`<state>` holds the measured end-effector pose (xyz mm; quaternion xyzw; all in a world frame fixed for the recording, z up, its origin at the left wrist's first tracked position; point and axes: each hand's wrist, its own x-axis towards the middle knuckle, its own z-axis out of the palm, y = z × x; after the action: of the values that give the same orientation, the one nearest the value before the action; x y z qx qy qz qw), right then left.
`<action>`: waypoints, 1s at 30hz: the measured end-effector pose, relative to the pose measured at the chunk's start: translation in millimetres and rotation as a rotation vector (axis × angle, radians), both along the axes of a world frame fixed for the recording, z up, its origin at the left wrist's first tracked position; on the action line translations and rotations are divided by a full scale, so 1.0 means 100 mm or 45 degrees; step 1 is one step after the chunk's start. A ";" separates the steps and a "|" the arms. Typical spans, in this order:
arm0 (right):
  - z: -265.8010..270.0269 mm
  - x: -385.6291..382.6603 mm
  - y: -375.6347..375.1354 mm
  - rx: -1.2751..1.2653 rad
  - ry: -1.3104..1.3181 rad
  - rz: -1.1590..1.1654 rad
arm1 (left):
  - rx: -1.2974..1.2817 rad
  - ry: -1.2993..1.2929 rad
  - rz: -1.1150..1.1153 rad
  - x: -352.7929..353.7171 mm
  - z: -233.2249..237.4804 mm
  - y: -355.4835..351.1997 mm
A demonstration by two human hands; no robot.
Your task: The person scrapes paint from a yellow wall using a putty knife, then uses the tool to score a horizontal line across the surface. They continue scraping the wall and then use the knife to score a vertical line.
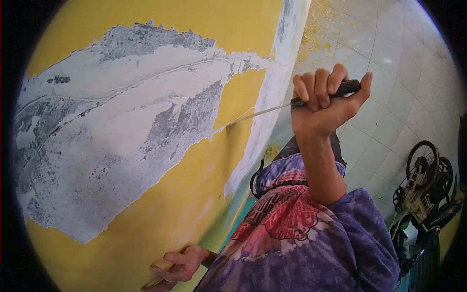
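Note:
My right hand (323,100) is closed around the black handle of a knife (265,112), its thumb near the handle's butt. The long thin blade is seen nearly edge-on. Its tip meets the yellow wall (243,194) at the border of a large bare patch (112,131) of white and grey plaster. A thin pale strip of paint (243,115) shows beside the blade. Low at the left, my left hand (182,265) rests against the yellow paint with bent fingers apart, holding nothing; its wrist is partly hidden by my tie-dye shirt.
Pale floor tiles (384,131) lie to the right. Yellow paint flakes (318,29) are scattered on the floor along the wall's foot. A bicycle (421,194) stands at the far right. A pale bare strip (258,117) runs along the wall's lower edge.

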<state>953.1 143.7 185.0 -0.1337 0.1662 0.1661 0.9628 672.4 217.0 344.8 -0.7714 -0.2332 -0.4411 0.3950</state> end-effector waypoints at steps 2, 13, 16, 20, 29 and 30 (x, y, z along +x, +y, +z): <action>-0.03 0.10 -0.08 -0.011 0.025 -0.069 | -0.001 0.006 0.000 -0.02 0.01 0.00; -0.05 0.10 -0.09 -0.064 0.037 -0.119 | -0.031 -0.022 -0.003 -0.07 0.04 -0.01; -0.09 0.03 -0.04 -0.028 -0.061 0.008 | -0.045 -0.040 -0.015 -0.08 0.01 0.00; -0.11 0.12 -0.09 -0.097 0.007 -0.098 | -0.016 -0.006 0.013 -0.07 0.03 -0.01; -0.07 0.05 -0.03 -0.090 0.051 -0.025 | -0.045 -0.027 0.005 -0.06 0.01 -0.01; -0.08 0.04 -0.03 -0.081 0.019 0.003 | -0.064 -0.059 -0.025 -0.05 -0.01 0.00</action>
<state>957.2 140.6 177.1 -0.1631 0.1784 0.1630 0.9566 667.2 216.8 344.3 -0.7730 -0.2457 -0.4567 0.3655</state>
